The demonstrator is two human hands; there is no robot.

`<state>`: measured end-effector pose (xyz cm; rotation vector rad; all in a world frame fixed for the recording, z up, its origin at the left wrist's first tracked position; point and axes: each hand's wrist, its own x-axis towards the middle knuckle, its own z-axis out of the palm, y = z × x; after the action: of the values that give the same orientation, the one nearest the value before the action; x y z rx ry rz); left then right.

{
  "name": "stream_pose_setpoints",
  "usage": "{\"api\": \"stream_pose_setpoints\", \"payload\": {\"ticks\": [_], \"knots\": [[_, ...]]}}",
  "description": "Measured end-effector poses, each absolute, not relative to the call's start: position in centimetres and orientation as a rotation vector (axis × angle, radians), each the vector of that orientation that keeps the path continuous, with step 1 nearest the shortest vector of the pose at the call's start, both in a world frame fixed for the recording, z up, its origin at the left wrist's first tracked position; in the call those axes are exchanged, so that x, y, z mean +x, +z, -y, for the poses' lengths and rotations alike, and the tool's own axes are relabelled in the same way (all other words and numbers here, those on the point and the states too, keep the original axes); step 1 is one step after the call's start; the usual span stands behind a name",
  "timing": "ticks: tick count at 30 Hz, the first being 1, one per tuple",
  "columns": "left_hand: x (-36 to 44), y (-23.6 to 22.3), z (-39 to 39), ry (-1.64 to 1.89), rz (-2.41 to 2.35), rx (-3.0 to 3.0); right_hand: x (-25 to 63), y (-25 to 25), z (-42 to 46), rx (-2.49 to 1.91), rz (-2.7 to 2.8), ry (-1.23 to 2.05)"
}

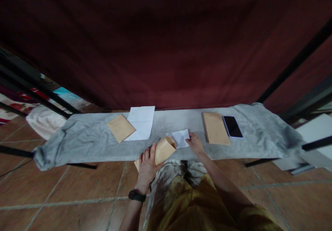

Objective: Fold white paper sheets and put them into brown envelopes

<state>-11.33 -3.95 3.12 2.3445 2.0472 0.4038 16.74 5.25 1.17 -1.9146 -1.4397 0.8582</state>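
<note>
My left hand (148, 162) is wrapped round a brown paper envelope (164, 150) near the bench's front edge. The envelope's mouth gapes open and faces right. In my right hand (195, 143) the right edge of a folded white paper (181, 137) is pinched between the fingers. The paper's left end lies right at the envelope's mouth; whether it reaches inside I cannot tell. Both hands are over the grey cloth (166, 120) that covers the bench.
A brown envelope (121, 128) overlaps a larger white sheet (141, 122) on the left. To the right lie a stack of brown envelopes (215, 128) and a phone (232, 127) with a dark screen. Black metal bars (293, 61) flank the bench, and a dark red curtain (166, 51) hangs behind.
</note>
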Motion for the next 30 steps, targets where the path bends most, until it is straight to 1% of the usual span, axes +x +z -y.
{"api": "stream_pose_setpoints", "payload": {"ticks": [7,12,16,24,30], "knots": [[-11.3,2.7,3.9,0.392,-2.052,2.334,19.9,2.1,-4.7,-1.617,1.19,0.938],[-11.4,2.4,3.6,0.376,-2.044,2.339,19.6,2.8,-3.3,-1.34,1.041,1.064],[-11.4,2.4,3.6,0.357,-2.019,2.356,19.5,2.3,-2.6,-1.392,1.193,1.072],[-11.4,2.2,3.6,0.3,-1.95,2.328,22.3,2.6,-3.3,-1.537,1.55,1.099],[-9.2,2.4,3.5,0.373,-1.835,2.413,19.3,2.1,-2.7,-1.595,1.597,1.086]]}}
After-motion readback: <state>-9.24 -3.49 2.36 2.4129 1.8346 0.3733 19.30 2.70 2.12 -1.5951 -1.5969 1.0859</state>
